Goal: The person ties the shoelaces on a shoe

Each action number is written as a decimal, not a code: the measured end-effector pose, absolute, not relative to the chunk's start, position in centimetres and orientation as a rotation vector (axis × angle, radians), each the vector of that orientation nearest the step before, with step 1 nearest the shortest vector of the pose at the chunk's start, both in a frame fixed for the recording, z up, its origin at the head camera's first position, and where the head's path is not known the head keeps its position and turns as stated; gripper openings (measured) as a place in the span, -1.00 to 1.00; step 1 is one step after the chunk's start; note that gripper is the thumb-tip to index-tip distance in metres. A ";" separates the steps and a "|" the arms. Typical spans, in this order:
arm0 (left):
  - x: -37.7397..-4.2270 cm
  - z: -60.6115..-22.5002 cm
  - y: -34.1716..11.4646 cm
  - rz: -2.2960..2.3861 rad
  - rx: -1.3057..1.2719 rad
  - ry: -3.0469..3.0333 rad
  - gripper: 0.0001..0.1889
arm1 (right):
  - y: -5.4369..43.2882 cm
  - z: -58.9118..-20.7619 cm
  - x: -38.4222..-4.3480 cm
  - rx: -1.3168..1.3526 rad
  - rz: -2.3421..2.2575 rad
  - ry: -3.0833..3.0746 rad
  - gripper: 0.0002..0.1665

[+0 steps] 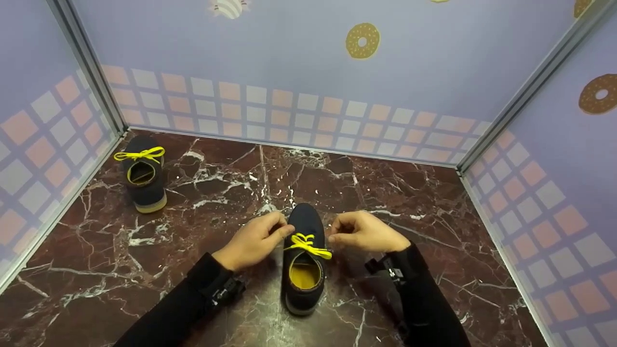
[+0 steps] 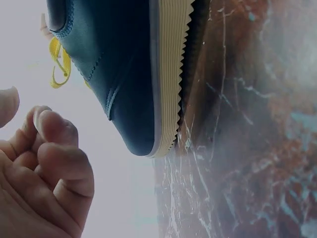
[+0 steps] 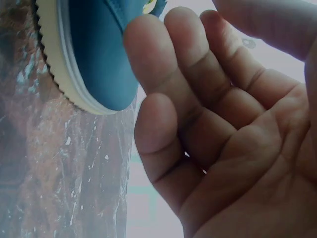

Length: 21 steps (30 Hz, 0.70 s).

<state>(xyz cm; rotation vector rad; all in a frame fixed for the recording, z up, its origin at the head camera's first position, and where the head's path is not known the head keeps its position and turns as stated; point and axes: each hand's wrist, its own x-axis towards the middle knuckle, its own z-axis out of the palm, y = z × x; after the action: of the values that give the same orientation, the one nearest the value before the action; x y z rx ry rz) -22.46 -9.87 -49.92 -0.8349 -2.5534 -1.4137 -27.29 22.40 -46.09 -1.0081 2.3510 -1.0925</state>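
Observation:
A dark navy shoe (image 1: 304, 218) stands on its sole before me, toe pointing away. Its yellow lace (image 1: 313, 250) is tied in a bow over the opening. Along the shoe's left side is my left hand (image 1: 253, 241), its thumb tip overlapping the shoe's edge in the head view. In the left wrist view, that hand's loosely bent fingers (image 2: 64, 163) hold nothing and are apart from the lace loop (image 2: 58, 64). My right hand (image 1: 371, 232) hovers by the shoe's right side, fingers relaxed and bent. Its palm (image 3: 247, 173) is bare in the right wrist view.
A second navy shoe (image 1: 148, 193) with a yellow bow (image 1: 140, 154) stands at the back left, near the corner. Printed walls (image 1: 299, 53) enclose the dark red marbled surface (image 1: 231, 193) at the back and both sides.

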 end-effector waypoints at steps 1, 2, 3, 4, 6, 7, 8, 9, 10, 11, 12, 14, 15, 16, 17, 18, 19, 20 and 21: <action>-22.4 -49.9 -9.9 -1.411 -0.847 -2.529 -0.72 | 22.3 -46.0 -27.2 -1.010 -1.093 2.349 -0.90; -22.4 -49.8 -9.9 -1.410 -0.862 -2.506 -0.70 | 22.3 -45.9 -27.0 -1.015 -1.093 2.347 -0.89; -22.3 -49.8 -9.9 -1.414 -0.880 -2.485 -0.68 | 22.2 -45.8 -26.9 -1.027 -1.089 2.348 -0.89; -22.3 -49.7 -9.9 -1.420 -0.899 -2.470 -0.67 | 22.1 -45.7 -26.8 -1.041 -1.085 2.347 -0.89; -22.2 -49.6 -9.9 -1.440 -0.933 -2.467 -0.65 | 21.9 -45.5 -26.5 -1.082 -1.063 2.344 -0.89; -22.2 -49.5 -9.9 -1.442 -0.946 -2.484 -0.63 | 21.8 -45.4 -26.4 -1.106 -1.045 2.344 -0.88; -22.1 -49.4 -9.9 -1.435 -0.956 -2.512 -0.62 | 21.8 -45.3 -26.2 -1.131 -1.028 2.340 -0.88; -22.1 -49.3 -9.9 -1.425 -0.965 -2.548 -0.60 | 21.7 -45.3 -26.1 -1.153 -1.013 2.337 -0.88; -22.0 -49.2 -9.9 -1.404 -0.974 -2.588 -0.58 | 21.6 -45.2 -26.0 -1.169 -1.002 2.327 -0.87; -22.0 -49.2 -9.9 -1.383 -0.981 -2.626 -0.55 | 21.5 -45.2 -25.9 -1.183 -0.988 2.320 -0.86; -21.9 -49.1 -10.0 -1.359 -0.988 -2.666 -0.54 | 21.3 -45.2 -25.8 -1.194 -0.974 2.314 -0.86; -21.9 -49.0 -10.0 -1.320 -1.017 -2.725 -0.51 | 21.1 -45.3 -25.7 -1.209 -0.946 2.298 -0.84; -21.8 -48.9 -10.1 -1.309 -1.033 -2.748 -0.49 | 20.9 -45.3 -25.6 -1.210 -0.929 2.293 -0.83; -21.8 -49.0 -10.1 -1.303 -1.049 -2.769 -0.48 | 20.8 -45.4 -25.6 -1.212 -0.908 2.290 -0.81; -21.8 -49.0 -10.1 -1.311 -1.064 -2.790 -0.48 | 20.7 -45.4 -25.5 -1.210 -0.884 2.294 -0.79; -21.8 -49.0 -10.2 -1.327 -1.086 -2.809 -0.48 | 20.6 -45.4 -25.5 -1.206 -0.861 2.299 -0.76; -21.8 -49.1 -10.2 -1.344 -1.101 -2.830 -0.48 | 20.5 -45.5 -25.4 -1.200 -0.838 2.304 -0.74; -21.8 -49.1 -10.2 -1.355 -1.114 -2.852 -0.47 | 20.4 -45.5 -25.4 -1.192 -0.818 2.312 -0.72; -21.8 -49.2 -10.2 -1.366 -1.119 -2.878 -0.48 | 20.4 -45.6 -25.3 -1.186 -0.800 2.320 -0.69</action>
<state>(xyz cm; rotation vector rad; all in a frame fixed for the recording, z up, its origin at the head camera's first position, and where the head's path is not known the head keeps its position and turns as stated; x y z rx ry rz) -21.80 -10.25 -49.20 -1.1193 -2.8783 -1.3656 -25.32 20.38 -45.57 -1.1858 2.3203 -0.7999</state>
